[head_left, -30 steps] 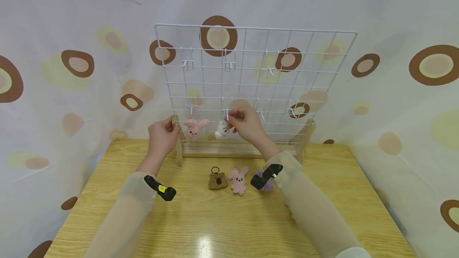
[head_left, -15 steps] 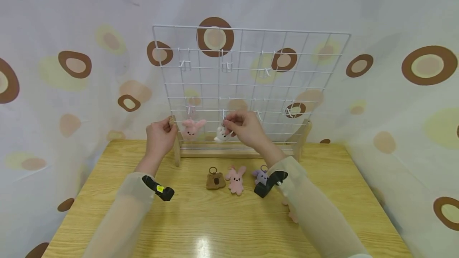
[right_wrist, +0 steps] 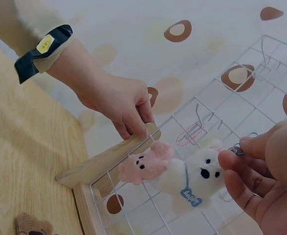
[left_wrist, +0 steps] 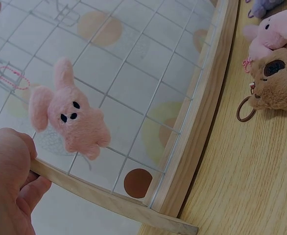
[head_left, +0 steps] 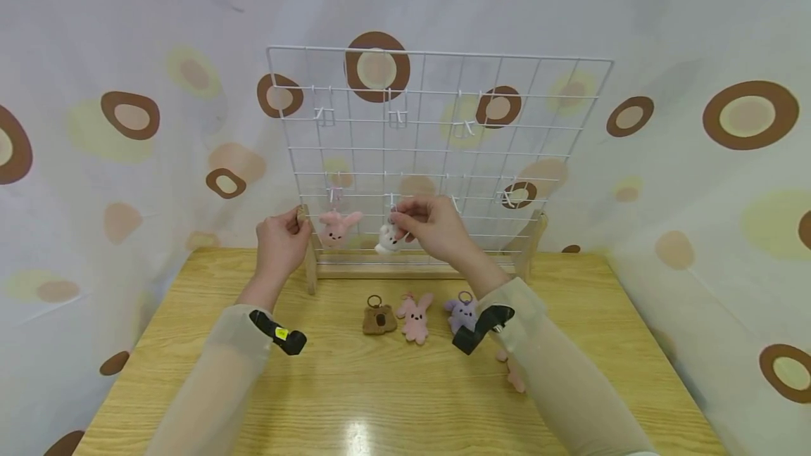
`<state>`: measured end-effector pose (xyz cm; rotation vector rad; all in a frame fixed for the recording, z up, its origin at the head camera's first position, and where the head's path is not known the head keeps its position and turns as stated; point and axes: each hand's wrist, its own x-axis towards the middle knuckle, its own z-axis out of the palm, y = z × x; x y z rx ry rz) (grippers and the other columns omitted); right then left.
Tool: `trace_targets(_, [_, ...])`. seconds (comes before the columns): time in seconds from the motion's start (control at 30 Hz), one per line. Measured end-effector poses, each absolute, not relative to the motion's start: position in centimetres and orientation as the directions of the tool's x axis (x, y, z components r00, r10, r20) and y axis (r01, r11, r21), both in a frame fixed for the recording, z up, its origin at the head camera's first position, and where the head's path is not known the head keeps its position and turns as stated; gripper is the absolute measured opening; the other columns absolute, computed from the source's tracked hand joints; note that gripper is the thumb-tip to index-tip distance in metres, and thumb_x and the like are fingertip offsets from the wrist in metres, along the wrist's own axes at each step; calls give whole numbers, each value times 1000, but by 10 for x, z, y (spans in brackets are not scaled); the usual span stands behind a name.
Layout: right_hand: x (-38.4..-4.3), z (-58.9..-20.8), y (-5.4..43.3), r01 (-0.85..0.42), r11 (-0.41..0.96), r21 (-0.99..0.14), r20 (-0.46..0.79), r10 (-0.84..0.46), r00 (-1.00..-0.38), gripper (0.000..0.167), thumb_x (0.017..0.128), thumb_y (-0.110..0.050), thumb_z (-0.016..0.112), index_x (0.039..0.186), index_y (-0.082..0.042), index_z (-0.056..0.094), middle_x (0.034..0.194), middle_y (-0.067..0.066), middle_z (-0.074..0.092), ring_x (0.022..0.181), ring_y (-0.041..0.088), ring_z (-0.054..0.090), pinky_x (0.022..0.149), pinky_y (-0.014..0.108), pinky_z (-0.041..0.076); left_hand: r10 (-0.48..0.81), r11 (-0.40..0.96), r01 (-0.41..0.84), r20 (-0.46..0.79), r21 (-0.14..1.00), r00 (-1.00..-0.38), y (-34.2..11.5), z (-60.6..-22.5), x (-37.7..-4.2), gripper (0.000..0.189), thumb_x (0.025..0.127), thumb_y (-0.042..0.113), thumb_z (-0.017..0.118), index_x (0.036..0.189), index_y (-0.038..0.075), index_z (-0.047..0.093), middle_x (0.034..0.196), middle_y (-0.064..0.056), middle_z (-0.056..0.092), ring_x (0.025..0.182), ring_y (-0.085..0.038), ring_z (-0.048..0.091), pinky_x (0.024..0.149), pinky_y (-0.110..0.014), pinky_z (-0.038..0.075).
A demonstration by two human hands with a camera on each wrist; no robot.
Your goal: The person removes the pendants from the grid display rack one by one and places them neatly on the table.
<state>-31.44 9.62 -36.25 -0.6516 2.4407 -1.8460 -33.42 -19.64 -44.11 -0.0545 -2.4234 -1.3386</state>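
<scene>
At the front of the white wire grid rack (head_left: 437, 55), my right hand (head_left: 434, 227) pinches the blue-grey ring (right_wrist: 238, 148) of a white plush animal keychain (right_wrist: 202, 171) with a blue tag at its neck. The plush dangles by a lower-row hook; whether its ring is on that hook I cannot tell. My left hand (head_left: 281, 245) grips the top of the rack's left wooden post (left_wrist: 109, 196). Close to that hand, a pink plush rabbit keychain (left_wrist: 80, 117) hangs by a pink bead chain from the lower-left hook.
On the wooden table (head_left: 285, 400) lie a brown plush keychain (head_left: 379, 320), a pink rabbit (head_left: 415, 319) and a purple plush (head_left: 462, 315). Another pink plush (head_left: 514, 375) is partly behind the right sleeve. Several hooks (head_left: 397, 118) on the grid carry nothing.
My right hand has lowered slightly with the white plush keychain, its fingers a little below the hook's level. My left hand keeps its grip on the post. The head view has shifted a little.
</scene>
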Motion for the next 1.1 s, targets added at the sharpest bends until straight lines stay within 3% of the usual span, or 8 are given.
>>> trace_targets(0.23, [-308, -357, 100, -308, 146, -940, 243, -346, -906, 10, 102, -1, 69, 106, 8, 71, 98, 18, 75, 73, 18, 71, 67, 31, 60, -145, 552, 207, 337, 808, -930, -196, -441, -334, 34, 103, 9, 63, 133, -8, 69, 110, -24, 76, 102, -29, 76, 83, -44, 62])
trace_targets(0.47, [-300, -360, 109, -327, 91, -940, 275, -363, -890, 9, 102, 0, 68, 104, 9, 70, 98, 29, 73, 72, 19, 72, 67, 33, 61, -143, 544, 201, 325, 815, -935, -196, -440, -333, 36, 103, 10, 63, 135, -7, 68, 112, -24, 75, 103, -29, 75, 84, -44, 62])
trace_targets(1.1, [-275, -381, 156, -297, 148, -943, 235, -335, -912, 11, 102, -2, 69, 105, 9, 72, 95, 19, 75, 75, 20, 74, 71, 33, 62, -145, 545, 192, 317, 816, -937, -195, -441, -332, 38, 103, 12, 62, 136, -7, 67, 114, -25, 75, 105, -30, 75, 84, -47, 62])
